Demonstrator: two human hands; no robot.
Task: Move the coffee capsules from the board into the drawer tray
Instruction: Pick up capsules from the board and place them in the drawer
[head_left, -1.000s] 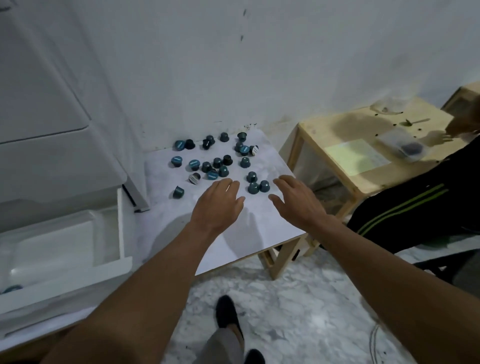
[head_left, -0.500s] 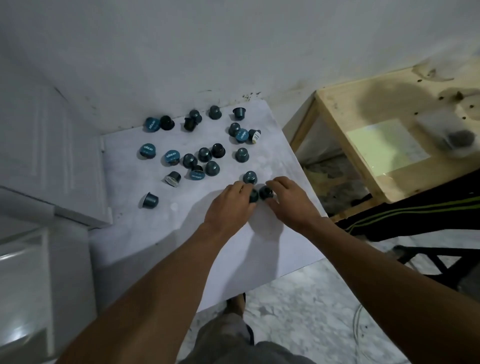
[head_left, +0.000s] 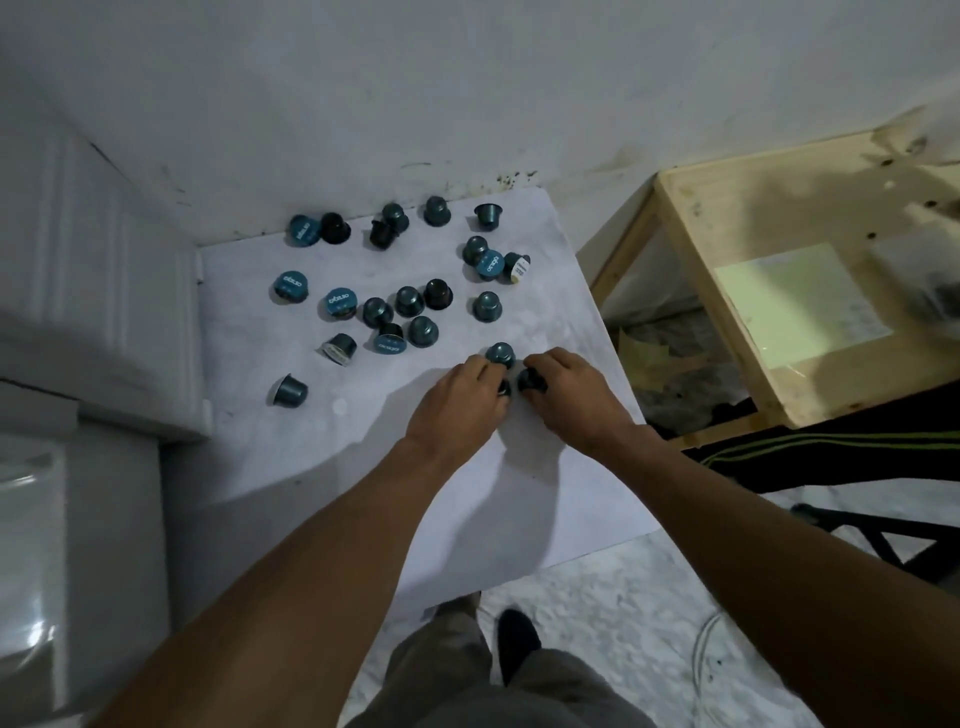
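Observation:
Several dark teal coffee capsules (head_left: 408, 301) lie scattered over the far half of the white board (head_left: 322, 457). My left hand (head_left: 457, 405) and my right hand (head_left: 566, 395) meet near the board's right side. The left fingers close on a capsule (head_left: 504, 387), mostly hidden under them. The right fingers pinch a dark capsule (head_left: 533, 380). Another teal capsule (head_left: 501, 354) stands just beyond both sets of fingertips. One lone capsule (head_left: 289, 391) lies on its side at the left. The drawer tray (head_left: 31, 525) shows only as a pale edge at the far left.
A white cabinet (head_left: 104, 312) flanks the board's left side and a white wall stands behind it. A wooden table (head_left: 727, 291) with a yellow-green sheet stands to the right, with a person's dark striped trouser leg (head_left: 831, 452) in front. Marble floor and my feet lie below.
Both hands reached forward from open above the board and closed on the two nearest capsules. The view swung right and down, so the drawer tray slid almost out of sight.

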